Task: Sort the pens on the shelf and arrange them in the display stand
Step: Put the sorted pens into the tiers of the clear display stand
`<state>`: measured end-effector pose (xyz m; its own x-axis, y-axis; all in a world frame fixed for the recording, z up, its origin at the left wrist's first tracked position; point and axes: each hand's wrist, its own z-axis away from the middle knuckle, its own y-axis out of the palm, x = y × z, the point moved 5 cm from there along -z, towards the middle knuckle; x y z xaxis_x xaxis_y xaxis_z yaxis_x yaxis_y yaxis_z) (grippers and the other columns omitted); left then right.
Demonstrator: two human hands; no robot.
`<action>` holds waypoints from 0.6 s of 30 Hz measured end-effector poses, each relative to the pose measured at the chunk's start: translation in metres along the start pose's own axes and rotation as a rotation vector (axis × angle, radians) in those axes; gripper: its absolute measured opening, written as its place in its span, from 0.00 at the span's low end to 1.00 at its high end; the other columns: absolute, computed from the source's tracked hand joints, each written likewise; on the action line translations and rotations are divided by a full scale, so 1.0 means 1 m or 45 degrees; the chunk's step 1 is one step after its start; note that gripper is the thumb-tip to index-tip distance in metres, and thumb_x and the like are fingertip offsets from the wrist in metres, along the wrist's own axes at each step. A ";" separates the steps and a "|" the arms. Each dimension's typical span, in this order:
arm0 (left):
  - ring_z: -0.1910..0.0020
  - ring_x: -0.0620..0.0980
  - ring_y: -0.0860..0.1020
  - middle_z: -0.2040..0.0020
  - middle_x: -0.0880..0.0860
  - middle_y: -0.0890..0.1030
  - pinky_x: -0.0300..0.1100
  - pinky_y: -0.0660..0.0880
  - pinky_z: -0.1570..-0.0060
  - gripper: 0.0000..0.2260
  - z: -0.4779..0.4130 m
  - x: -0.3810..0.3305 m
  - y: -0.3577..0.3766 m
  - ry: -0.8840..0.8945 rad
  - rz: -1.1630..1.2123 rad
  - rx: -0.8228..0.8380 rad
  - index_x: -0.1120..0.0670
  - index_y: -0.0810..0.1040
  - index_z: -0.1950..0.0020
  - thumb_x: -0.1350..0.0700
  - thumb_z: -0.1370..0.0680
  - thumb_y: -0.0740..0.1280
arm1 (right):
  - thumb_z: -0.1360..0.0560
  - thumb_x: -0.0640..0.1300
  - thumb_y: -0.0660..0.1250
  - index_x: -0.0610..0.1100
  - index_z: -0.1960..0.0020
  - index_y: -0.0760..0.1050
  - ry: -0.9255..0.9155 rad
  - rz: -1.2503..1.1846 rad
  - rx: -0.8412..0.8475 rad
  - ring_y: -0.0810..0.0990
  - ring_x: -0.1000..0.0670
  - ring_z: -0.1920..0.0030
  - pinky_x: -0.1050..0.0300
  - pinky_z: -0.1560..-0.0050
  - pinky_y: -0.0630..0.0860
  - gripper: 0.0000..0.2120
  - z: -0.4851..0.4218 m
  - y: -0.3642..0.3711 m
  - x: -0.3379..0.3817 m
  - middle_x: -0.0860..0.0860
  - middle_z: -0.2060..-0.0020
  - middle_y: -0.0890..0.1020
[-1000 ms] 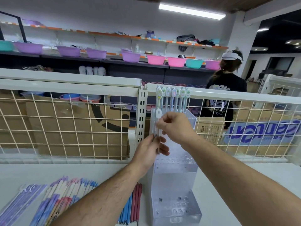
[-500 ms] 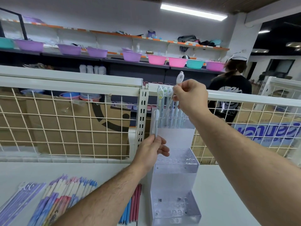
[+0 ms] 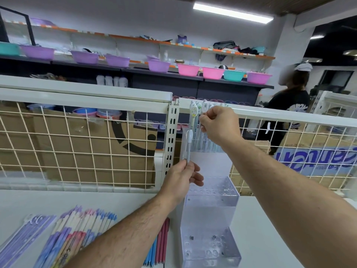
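1. Step in hand: filling the top tier of the clear stand (image 3: 210, 207), which rests on the shelf (image 3: 29, 202) against the wire grid (image 3: 77, 147).
2. Right hand (image 3: 220, 124): fingers curled, pinching a second pen (image 3: 204, 107) at the row (image 3: 193, 111) of charm-topped pens standing in the top tier. Its shaft is mostly hidden, so whether it is fully seated cannot be told.
3. Left hand (image 3: 180, 180): thumb and fingers closed on the lower end of a white pen (image 3: 188, 146), held upright just left of the row and clear of the stand.
4. Lower tiers: only their holes show, and no pens stand in them.
5. Loose pens (image 3: 81, 227): fanned in bundles on the shelf, well left of the stand and not yet sorted.
6. Next move, judged: release the second pen once it sits in its hole. Then take the white pen and lower it tip-first into a free hole, kept vertical so that it does not knock its neighbours.
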<state>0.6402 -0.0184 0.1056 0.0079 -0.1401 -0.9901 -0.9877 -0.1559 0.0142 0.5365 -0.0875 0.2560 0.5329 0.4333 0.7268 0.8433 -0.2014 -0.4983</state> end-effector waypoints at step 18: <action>0.58 0.60 0.83 0.61 0.57 0.84 0.65 0.74 0.42 0.14 -0.003 0.001 0.001 0.050 -0.017 0.044 0.54 0.79 0.57 0.46 0.22 0.60 | 0.25 0.44 0.72 0.42 0.59 0.80 0.155 -0.082 0.141 0.84 0.45 0.61 0.51 0.65 0.81 0.07 0.063 0.005 -0.029 0.47 0.64 0.84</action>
<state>0.6393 -0.0217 0.1052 0.0269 -0.1765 -0.9839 -0.9923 -0.1241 -0.0049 0.5208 -0.0455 0.2026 0.4882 0.3313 0.8074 0.8667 -0.0756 -0.4930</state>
